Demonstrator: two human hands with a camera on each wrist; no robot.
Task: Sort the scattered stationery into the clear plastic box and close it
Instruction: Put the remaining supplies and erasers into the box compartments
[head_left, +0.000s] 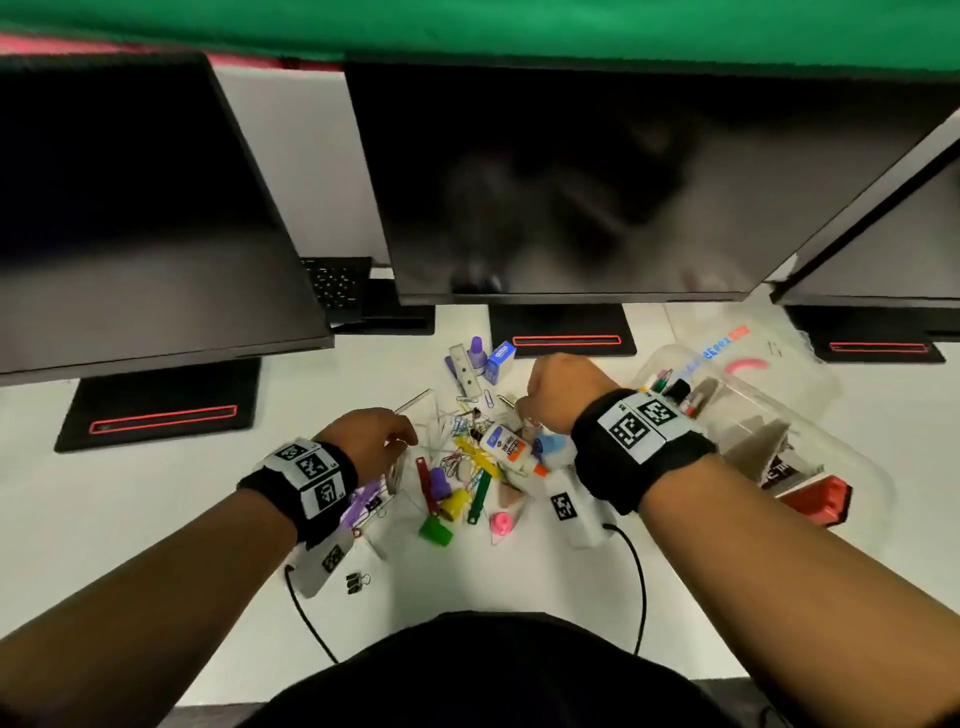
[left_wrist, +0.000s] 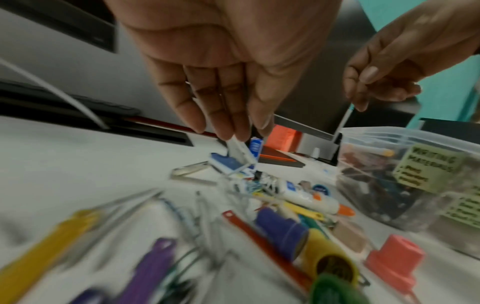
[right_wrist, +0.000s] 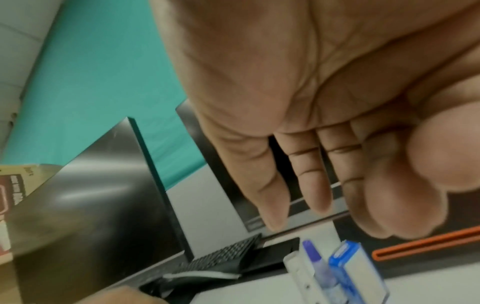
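Scattered stationery (head_left: 467, 467) lies in a heap on the white desk: a white glue bottle (head_left: 506, 447), coloured tags, paper clips and caps. The clear plastic box (head_left: 852, 467) stands open to the right, with pens and a red stapler (head_left: 815, 501) inside. My right hand (head_left: 524, 405) hovers over the far side of the heap. It pinches a thin white pen (left_wrist: 344, 121) between thumb and forefinger. My left hand (head_left: 400, 441) hangs over the near left of the heap, fingers pointing down (left_wrist: 249, 129), thumb against them. It seems to pinch a thin clear plastic piece (head_left: 395, 474).
Three dark monitors (head_left: 561, 182) on black stands line the back of the desk. A blue staple box (head_left: 501, 358) and a purple glue pen (head_left: 476, 353) stand behind the heap. A black binder clip (head_left: 357, 582) lies near me. Wrist-camera cables (head_left: 639, 582) trail across the front.
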